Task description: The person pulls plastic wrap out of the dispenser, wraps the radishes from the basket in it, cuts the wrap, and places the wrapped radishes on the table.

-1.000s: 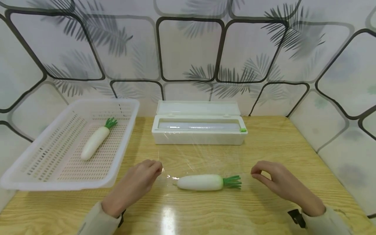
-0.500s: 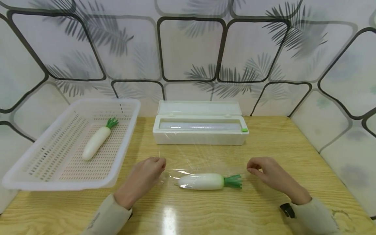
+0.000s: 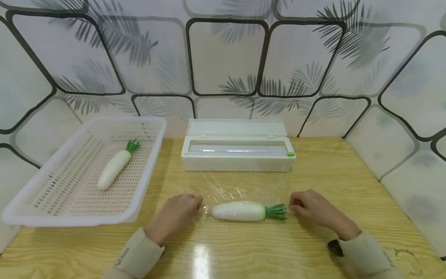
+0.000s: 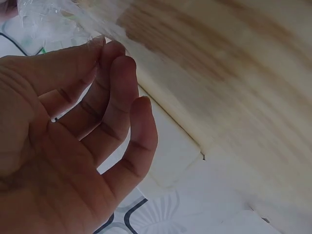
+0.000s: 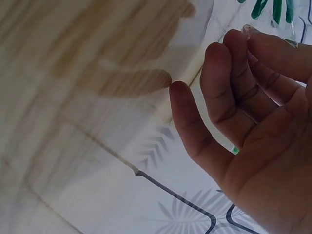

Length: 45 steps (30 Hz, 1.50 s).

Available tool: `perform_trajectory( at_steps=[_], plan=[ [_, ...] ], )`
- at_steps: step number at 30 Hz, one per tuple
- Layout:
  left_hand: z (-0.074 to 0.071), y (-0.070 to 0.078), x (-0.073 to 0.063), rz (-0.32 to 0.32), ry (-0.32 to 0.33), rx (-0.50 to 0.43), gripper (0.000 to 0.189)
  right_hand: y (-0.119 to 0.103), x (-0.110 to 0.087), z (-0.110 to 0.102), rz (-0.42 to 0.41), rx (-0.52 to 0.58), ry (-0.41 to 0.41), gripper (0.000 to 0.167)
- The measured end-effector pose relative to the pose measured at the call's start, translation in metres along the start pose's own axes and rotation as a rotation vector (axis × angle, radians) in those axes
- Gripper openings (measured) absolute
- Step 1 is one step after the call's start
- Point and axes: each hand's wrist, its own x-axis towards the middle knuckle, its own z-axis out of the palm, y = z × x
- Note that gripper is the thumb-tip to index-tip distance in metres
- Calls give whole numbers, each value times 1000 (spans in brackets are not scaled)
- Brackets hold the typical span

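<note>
Radish [image 3: 240, 211] under film [image 3: 224, 191] | L hand [image 3: 175, 214], R hand [image 3: 316, 209] pinch film | L cuff [image 3: 136, 252] txt illegible

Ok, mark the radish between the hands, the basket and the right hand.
Radish [image 3: 238, 211], head view: middle of its white body.
Basket [image 3: 74, 220], head view: near rim.
Right hand [image 3: 316, 209], head view: back of hand.

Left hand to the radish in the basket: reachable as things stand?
Probably, if it lets go: the left hand pinches clear film, but the basket beside it is open-topped, with nothing covering the radish inside.
</note>
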Motion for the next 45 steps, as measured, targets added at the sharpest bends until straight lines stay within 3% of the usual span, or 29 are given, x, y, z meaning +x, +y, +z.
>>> perform_trajectory(
  at_steps=[15, 22, 27, 30, 32, 36, 38, 41, 45],
  plan=[
    [-1, 1, -1, -8, -39, -22, 26, -4, 8, 5, 21, -77, -62, 16],
    [-5, 4, 2, -35, -60, -5, 23, -8, 10, 11, -48, -184, 1, 19],
    [-11, 5, 2, -17, -58, 106, 14, -12, 7, 10, -65, -238, 38, 18],
    [-17, 5, 1, -5, -26, 164, 8, -12, 2, 4, -40, -264, 71, 12],
    [-21, 6, 0, 14, 24, 167, 8, -13, -2, 0, -49, -269, 137, 11],
    [-25, 12, 0, 90, 115, 118, 14, -16, -7, -1, -205, -257, 309, 10],
    [-24, 17, 2, 138, 123, 98, 20, -18, -9, 2, -308, -256, 347, 17],
    [-20, 24, 5, 183, 83, 75, 28, -23, -9, 8, -412, -285, 329, 36],
    [-12, 32, 10, 189, 6, 56, 29, -28, -8, 15, -421, -358, 252, 47]
  ],
)
